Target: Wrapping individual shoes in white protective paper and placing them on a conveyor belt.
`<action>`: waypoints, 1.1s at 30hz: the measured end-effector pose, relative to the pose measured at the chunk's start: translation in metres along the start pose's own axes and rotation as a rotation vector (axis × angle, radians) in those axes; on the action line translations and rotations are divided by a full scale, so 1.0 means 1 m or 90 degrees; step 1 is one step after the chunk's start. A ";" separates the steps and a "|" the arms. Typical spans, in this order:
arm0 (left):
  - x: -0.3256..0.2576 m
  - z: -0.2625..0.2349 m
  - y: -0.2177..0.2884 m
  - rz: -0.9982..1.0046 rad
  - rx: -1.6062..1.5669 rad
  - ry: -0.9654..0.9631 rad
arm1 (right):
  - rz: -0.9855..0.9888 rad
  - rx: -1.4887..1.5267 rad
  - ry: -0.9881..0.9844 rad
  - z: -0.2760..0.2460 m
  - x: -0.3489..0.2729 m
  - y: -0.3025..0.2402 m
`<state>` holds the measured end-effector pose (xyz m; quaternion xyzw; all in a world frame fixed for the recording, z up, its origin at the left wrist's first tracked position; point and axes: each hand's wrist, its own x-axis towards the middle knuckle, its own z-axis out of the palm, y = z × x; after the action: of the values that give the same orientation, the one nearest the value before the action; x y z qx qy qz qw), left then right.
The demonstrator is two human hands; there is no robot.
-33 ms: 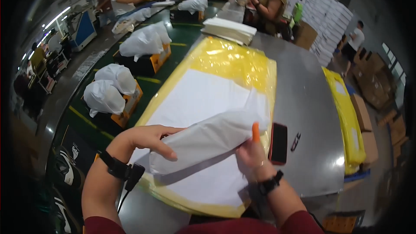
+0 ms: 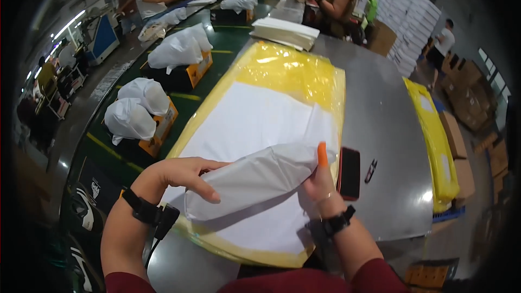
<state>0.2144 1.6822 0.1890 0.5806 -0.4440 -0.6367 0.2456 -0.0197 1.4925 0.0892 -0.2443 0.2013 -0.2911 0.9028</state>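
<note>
A long bundle wrapped in white paper (image 2: 255, 180) is held between both hands, over a stack of white paper sheets (image 2: 249, 114) lying on yellow plastic wrapping (image 2: 290, 70). My left hand (image 2: 187, 176) grips the bundle's left end, thumb on top and fingers behind it. At the other end my right hand (image 2: 319, 182) holds it, the thumb upright with an orange cover on its tip; the other fingers are mostly hidden underneath. A twisted tail of paper sticks up near this end. What lies inside the wrapping is hidden.
A black phone-like case (image 2: 348, 173) and small thread snips (image 2: 370, 171) lie right on the metal table (image 2: 385, 114). Left, a green conveyor (image 2: 203, 95) carries white-wrapped bundles (image 2: 133, 111) on orange-black boxes. Striped shoes (image 2: 81, 211) stand near left. People work farther back.
The bundle's right end has dropped slightly, and my right thumb has come more upright. My left hand keeps nearly the same hold.
</note>
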 end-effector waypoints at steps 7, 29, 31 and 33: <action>0.000 0.031 0.000 -0.058 -0.032 -0.093 | -0.232 -0.627 0.034 0.009 -0.055 -0.005; 0.053 0.011 -0.003 0.159 0.688 0.300 | 0.157 -1.262 -0.346 0.079 0.156 -0.050; 0.050 0.008 -0.017 0.201 0.637 0.344 | 0.107 -1.174 -0.495 0.093 0.145 -0.057; 0.044 0.011 -0.030 0.241 0.575 0.402 | -0.055 -1.077 -0.706 0.104 0.117 -0.063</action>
<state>0.2008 1.6633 0.1402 0.7001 -0.6729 -0.1253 0.2036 0.0935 1.4087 0.1817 -0.9116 -0.1155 0.0689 0.3884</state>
